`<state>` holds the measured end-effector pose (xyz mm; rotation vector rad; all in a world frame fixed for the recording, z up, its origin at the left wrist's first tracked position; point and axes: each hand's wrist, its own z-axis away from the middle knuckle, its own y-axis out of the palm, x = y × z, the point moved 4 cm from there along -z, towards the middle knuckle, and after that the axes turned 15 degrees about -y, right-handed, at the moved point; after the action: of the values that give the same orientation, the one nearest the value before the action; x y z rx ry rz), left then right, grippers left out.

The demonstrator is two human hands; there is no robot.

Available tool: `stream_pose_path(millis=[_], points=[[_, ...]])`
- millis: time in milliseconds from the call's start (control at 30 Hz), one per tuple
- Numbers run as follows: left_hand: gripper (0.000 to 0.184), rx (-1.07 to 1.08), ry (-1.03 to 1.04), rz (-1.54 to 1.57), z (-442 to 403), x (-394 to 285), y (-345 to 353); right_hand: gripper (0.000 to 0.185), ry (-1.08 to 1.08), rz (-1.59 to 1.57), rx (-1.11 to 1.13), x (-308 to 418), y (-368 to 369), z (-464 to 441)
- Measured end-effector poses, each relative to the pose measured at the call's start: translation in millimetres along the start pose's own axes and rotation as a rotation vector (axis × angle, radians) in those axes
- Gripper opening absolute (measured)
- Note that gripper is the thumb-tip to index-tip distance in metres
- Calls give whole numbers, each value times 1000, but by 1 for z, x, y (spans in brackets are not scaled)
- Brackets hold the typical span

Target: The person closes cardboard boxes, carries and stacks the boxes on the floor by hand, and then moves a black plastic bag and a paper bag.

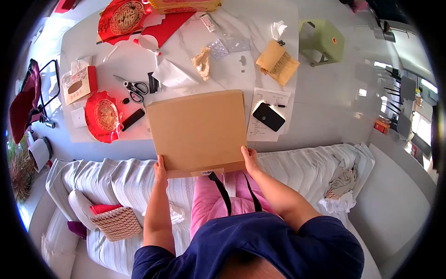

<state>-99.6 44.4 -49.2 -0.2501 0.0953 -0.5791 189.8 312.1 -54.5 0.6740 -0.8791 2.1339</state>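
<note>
A flat brown cardboard box (197, 132) lies at the table's front edge, its near end reaching out over my lap. My left hand (160, 170) grips its near left corner, with the thumb on the side edge. On the near right corner my right hand (251, 160) is closed in the same way. The box looks closed, and a small barcode label shows on its near side. Fingers under the box are hidden. Left of it are scissors (136, 89) and a black bar-shaped object (134, 120). To its right, a black phone (269, 117) rests on written sheets (256, 131).
The marble-patterned table (181, 42) also bears a tissue box (80, 85), a red gold-printed packet (104, 116), white paper (173, 74), blister packs (227, 48) and a tan envelope (278, 63). A green stool (321, 41) stands right; a striped sofa (302, 162) is behind.
</note>
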Motion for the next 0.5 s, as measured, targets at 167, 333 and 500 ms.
stream_pose_path(millis=[167,333,500], points=[[82,99,-44,94,-20,8,12,65,36,-167,46,22,0,-15],[85,198,-41,167,-44,15,20,73,9,-203,148,28,5,-37],[92,-32,182,183,-47,6,25,82,-3,-128,225,16,5,-51]])
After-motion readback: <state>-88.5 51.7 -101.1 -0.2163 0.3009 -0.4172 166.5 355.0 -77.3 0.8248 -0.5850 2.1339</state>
